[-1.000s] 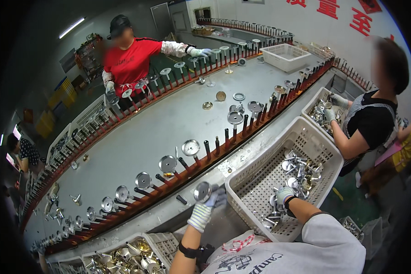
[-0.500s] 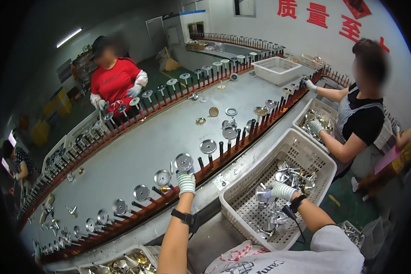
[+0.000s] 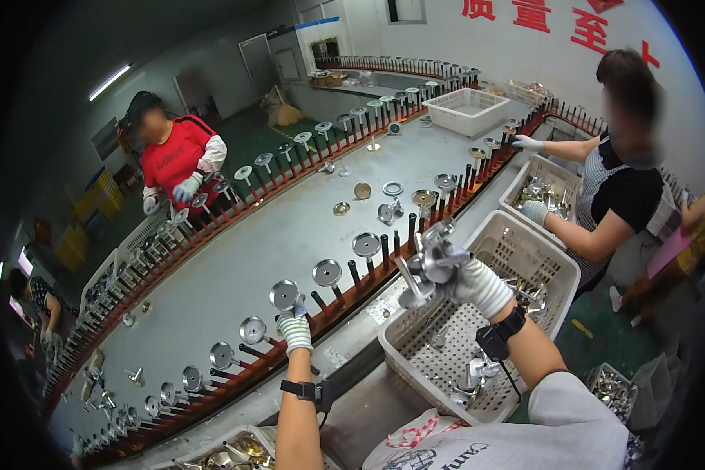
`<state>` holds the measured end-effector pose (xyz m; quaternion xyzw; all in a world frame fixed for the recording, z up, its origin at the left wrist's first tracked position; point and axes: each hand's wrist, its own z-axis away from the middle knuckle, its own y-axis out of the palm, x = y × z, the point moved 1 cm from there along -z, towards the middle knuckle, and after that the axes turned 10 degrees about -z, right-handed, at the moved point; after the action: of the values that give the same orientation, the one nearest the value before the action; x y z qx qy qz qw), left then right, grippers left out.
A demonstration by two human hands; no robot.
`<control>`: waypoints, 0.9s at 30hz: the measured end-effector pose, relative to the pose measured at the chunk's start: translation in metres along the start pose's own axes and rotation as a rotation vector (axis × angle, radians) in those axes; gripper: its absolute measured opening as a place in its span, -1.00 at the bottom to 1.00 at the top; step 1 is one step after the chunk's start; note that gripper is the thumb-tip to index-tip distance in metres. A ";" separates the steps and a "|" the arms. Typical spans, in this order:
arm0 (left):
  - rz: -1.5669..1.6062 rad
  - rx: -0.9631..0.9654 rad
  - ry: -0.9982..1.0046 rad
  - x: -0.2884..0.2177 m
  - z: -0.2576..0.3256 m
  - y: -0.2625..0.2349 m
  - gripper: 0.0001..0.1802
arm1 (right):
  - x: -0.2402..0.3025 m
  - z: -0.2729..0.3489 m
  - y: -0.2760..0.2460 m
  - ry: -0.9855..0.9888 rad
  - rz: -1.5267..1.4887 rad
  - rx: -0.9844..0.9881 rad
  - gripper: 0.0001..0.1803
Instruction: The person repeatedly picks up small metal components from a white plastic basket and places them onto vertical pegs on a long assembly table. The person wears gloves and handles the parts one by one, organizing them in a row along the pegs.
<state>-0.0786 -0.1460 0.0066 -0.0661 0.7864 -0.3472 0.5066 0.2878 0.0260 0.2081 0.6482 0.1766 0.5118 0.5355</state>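
Note:
My left hand (image 3: 294,327), in a striped white glove, reaches to the red rail of dark pegs (image 3: 345,301), and its fingertips pinch a round metal disc part (image 3: 284,294) sitting on a peg. My right hand (image 3: 475,283), also gloved, is raised over the white plastic basket (image 3: 525,235) and grips a bunch of metal parts (image 3: 424,266), their stems and discs sticking out to the left. More shiny parts lie in the basket under it (image 3: 478,372).
A long grey table (image 3: 235,266) carries loose discs, with pegged rails on both sides. A person in red (image 3: 176,160) works across it. At right, another person (image 3: 615,192) reaches into a second basket (image 3: 544,176). A bin of brass parts (image 3: 235,453) sits at lower left.
My right hand has come up out of the basket with a bunch of parts. My left hand has carried a disc part up to a peg on the rail.

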 end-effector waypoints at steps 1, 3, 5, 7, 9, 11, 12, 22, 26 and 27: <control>0.053 0.004 0.008 0.003 0.001 0.000 -0.63 | -0.001 -0.007 0.003 0.002 -0.048 0.030 -0.51; 0.159 0.014 0.030 0.003 0.003 -0.001 -0.67 | -0.006 -0.016 0.009 0.008 -0.110 0.057 -0.51; 0.155 -0.050 0.012 0.028 0.004 -0.010 -0.65 | -0.026 -0.021 0.012 0.049 -0.158 0.052 -0.50; -0.034 -0.054 -0.085 0.015 0.021 -0.019 -0.61 | -0.043 -0.016 0.006 0.050 -0.171 0.029 -0.48; -0.108 -0.061 -0.170 0.015 0.032 -0.035 -0.58 | -0.063 -0.009 0.005 0.037 -0.150 0.025 -0.46; -0.038 -0.085 -0.208 0.008 0.050 -0.057 -0.52 | -0.076 -0.003 0.008 0.041 -0.139 0.010 -0.46; 0.050 -0.092 -0.182 -0.001 0.064 -0.062 -0.48 | -0.079 0.001 0.010 0.044 -0.134 -0.006 -0.47; -0.276 0.064 1.185 -0.194 0.138 -0.102 -0.61 | -0.122 0.027 -0.008 0.259 -0.276 -0.109 -0.47; -0.216 0.276 1.074 -0.193 0.133 -0.091 -0.66 | -0.110 0.039 -0.014 0.183 -0.407 -0.127 -0.47; -0.133 0.336 0.921 -0.194 0.131 -0.090 -0.64 | -0.104 0.041 -0.013 0.150 -0.479 -0.124 -0.48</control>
<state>0.1023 -0.1880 0.1751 0.1267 0.8559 -0.4939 0.0866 0.2835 -0.0708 0.1518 0.5142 0.3324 0.4268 0.6655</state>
